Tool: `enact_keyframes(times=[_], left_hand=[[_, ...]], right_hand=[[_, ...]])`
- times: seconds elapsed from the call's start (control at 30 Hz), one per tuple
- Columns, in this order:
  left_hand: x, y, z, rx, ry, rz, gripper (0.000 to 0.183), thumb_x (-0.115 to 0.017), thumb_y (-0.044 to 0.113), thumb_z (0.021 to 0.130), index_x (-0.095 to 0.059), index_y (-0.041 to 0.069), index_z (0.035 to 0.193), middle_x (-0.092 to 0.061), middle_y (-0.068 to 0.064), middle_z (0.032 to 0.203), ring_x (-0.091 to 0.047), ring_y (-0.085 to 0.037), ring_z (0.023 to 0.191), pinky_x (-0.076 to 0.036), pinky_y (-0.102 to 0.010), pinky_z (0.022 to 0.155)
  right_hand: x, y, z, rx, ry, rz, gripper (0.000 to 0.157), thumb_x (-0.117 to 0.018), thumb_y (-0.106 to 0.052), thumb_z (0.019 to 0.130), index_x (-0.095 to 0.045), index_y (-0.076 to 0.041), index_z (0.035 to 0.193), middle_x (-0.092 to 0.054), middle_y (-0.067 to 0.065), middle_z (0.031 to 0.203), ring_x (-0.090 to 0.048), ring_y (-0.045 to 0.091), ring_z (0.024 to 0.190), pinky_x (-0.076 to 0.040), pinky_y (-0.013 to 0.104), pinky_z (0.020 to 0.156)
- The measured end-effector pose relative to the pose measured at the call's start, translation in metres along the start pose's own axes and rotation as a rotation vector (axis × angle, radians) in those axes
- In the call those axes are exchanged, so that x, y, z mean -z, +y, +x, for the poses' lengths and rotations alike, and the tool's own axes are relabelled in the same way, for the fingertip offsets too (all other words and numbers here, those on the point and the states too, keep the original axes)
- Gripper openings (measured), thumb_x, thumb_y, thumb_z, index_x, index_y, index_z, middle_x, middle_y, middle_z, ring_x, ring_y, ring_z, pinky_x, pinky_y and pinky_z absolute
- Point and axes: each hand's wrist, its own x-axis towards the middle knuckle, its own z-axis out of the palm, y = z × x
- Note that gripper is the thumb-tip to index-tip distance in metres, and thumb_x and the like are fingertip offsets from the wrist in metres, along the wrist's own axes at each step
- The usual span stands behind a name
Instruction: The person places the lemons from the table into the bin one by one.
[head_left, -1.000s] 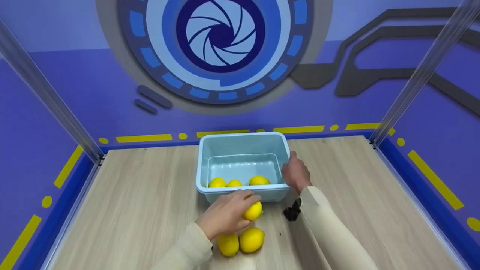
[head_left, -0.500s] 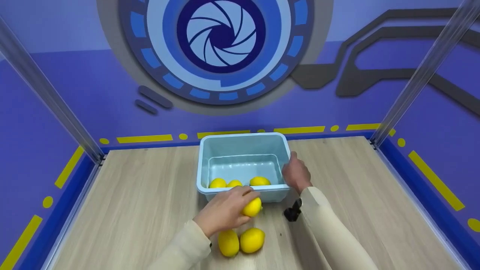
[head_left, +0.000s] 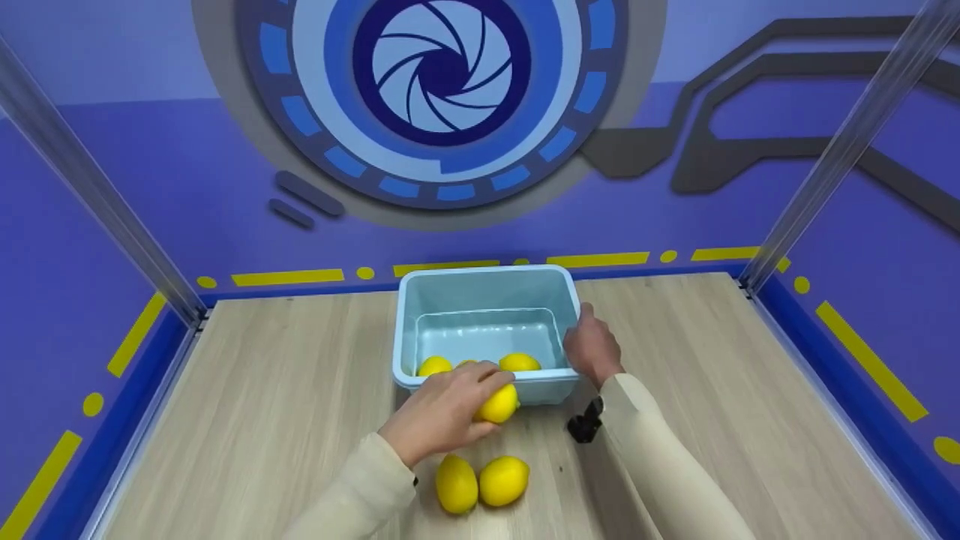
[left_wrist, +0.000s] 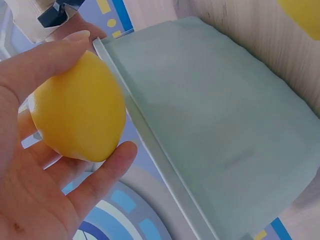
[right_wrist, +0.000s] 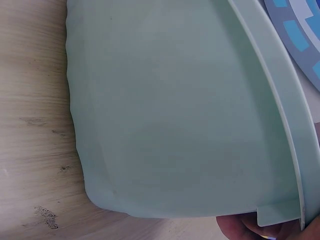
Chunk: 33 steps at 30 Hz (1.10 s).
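Note:
My left hand (head_left: 442, 412) holds a yellow lemon (head_left: 499, 405) between thumb and fingers, just in front of the near rim of a light blue plastic bin (head_left: 551, 391). In the left wrist view, the held lemon (left_wrist: 80, 110) is beside the rim, the thumb lying over it. My right hand (head_left: 594, 346) grips the bin's right side at the rim; in the right wrist view, its fingers (right_wrist: 235, 227) curl in below the lip. Inside the bin, lemons lie along the near side: one at left (head_left: 435, 366), one at right (head_left: 519, 362), another mostly hidden behind my left hand.
Two more lemons, a left one (head_left: 457, 484) and a right one (head_left: 504, 481), lie side by side on the wooden table (head_left: 300, 390), nearer me than the bin. A patterned blue wall (head_left: 480, 240) stands close behind the bin, with side walls at left and right.
My left hand has moved forward and slightly left with the lemon, up to the bin's near rim. The right hand and the bin have stayed put.

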Motion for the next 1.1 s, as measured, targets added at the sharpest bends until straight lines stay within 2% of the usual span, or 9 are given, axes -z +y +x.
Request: enact_keyframes(times=[0.27,0.47,0.7,0.97,1.1], left_hand=[[0.002,-0.004,0.001,0.012,0.001,-0.008,0.061,-0.073,0.038,0.085,-0.048,0.022,0.139,-0.058,0.0,0.13,-0.06,-0.016,0.109,-0.053,-0.033,0.095],[0.003,-0.007,0.0,0.028,-0.002,0.004,0.063,-0.07,0.042,0.086,-0.046,0.022,0.141,-0.057,0.0,0.131,-0.059,-0.016,0.112,-0.052,-0.033,0.097],[0.004,-0.008,-0.001,0.043,0.016,0.019,0.06,-0.065,0.043,0.09,-0.045,0.022,0.142,-0.056,0.0,0.133,-0.058,-0.017,0.115,-0.052,-0.035,0.094],[0.002,-0.013,0.001,0.039,0.047,0.065,0.059,-0.064,0.04,0.091,-0.042,0.028,0.145,-0.054,-0.001,0.132,-0.057,-0.017,0.108,-0.055,-0.036,0.085],[0.001,-0.013,0.0,0.039,0.057,0.08,0.059,-0.063,0.041,0.092,-0.042,0.029,0.145,-0.053,-0.002,0.132,-0.057,-0.017,0.108,-0.056,-0.035,0.084]], right_hand=[[0.0,0.0,0.0,-0.013,-0.004,0.013,0.057,-0.034,-0.017,0.102,-0.011,-0.01,0.154,-0.037,0.018,0.152,-0.043,0.035,0.136,-0.034,0.054,0.112],[0.0,0.0,0.0,-0.009,0.001,0.01,0.056,-0.034,-0.016,0.102,-0.013,-0.009,0.153,-0.039,0.019,0.15,-0.045,0.035,0.134,-0.035,0.054,0.111],[0.001,0.002,0.0,0.074,0.051,-0.052,0.054,-0.036,-0.016,0.1,-0.019,-0.005,0.15,-0.049,0.023,0.14,-0.053,0.037,0.125,-0.04,0.054,0.108],[0.0,0.002,-0.001,0.055,0.039,-0.037,0.055,-0.037,-0.016,0.101,-0.018,-0.005,0.151,-0.046,0.022,0.144,-0.051,0.036,0.127,-0.038,0.053,0.109],[0.0,0.001,-0.001,0.05,0.034,-0.032,0.055,-0.037,-0.016,0.101,-0.017,-0.005,0.151,-0.046,0.022,0.144,-0.051,0.036,0.127,-0.038,0.053,0.109]])
